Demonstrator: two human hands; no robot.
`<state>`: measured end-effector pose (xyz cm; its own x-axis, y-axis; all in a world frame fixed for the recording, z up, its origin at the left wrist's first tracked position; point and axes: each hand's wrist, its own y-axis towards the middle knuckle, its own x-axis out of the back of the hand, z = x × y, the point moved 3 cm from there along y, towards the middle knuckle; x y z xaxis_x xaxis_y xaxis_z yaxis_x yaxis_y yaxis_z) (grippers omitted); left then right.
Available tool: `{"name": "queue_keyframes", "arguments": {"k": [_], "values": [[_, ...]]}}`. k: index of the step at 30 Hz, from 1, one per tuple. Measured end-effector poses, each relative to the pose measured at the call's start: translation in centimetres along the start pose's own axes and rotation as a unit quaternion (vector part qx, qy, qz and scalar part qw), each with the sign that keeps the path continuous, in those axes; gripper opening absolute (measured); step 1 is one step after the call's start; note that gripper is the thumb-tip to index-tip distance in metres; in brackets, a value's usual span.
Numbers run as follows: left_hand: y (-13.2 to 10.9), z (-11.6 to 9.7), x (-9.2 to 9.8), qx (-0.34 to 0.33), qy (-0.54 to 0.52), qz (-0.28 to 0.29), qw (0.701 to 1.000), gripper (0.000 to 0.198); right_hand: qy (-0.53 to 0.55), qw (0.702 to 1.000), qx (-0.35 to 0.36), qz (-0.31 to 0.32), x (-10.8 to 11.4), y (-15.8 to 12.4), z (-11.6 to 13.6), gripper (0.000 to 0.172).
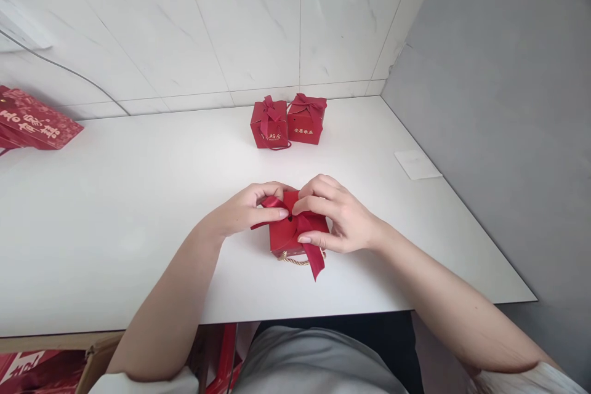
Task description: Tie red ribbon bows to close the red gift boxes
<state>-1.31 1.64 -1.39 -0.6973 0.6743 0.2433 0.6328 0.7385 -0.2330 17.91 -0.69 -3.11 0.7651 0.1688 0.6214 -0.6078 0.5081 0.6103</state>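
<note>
A small red gift box (287, 237) sits on the white table (115, 197) just in front of me, with a gold rope handle showing at its near side. A red ribbon (313, 255) lies across its top, one tail hanging over the front. My left hand (247, 209) pinches a ribbon loop at the box's upper left. My right hand (335, 215) pinches the ribbon at the box's centre, fingers curled over the top right.
Two finished red gift boxes with bows, one (268, 123) beside the other (306, 118), stand at the back by the marble wall. A red printed bag (32, 123) lies at the far left. A white card (417, 164) rests near the right grey wall. More red packaging (41, 369) sits under the table's front edge.
</note>
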Motion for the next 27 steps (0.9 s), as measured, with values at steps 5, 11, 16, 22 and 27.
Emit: {"name": "queue_keyframes", "arguments": {"k": [5, 11, 16, 22, 27], "values": [[0.07, 0.12, -0.01, -0.004, 0.016, -0.010, 1.000, 0.017, 0.008, 1.000, -0.007, 0.027, 0.08, 0.04, -0.08, 0.027], [0.21, 0.47, -0.18, 0.007, -0.040, 0.007, 0.999, 0.029, 0.050, 0.998, -0.021, 0.034, -0.05, -0.13, -0.55, 0.021], [0.28, 0.59, -0.10, 0.015, -0.033, 0.002, 0.999, 0.021, 0.044, 0.999, -0.003, 0.029, -0.08, -0.20, -0.52, 0.025], [0.18, 0.49, 0.03, 0.015, -0.003, -0.014, 1.000, 0.018, 0.030, 0.999, -0.002, 0.037, 0.00, -0.16, -0.60, 0.024], [0.10, 0.48, 0.20, 0.012, 0.025, -0.021, 0.999, 0.012, 0.038, 0.998, -0.012, 0.044, -0.14, -0.15, -0.53, 0.023]]}}
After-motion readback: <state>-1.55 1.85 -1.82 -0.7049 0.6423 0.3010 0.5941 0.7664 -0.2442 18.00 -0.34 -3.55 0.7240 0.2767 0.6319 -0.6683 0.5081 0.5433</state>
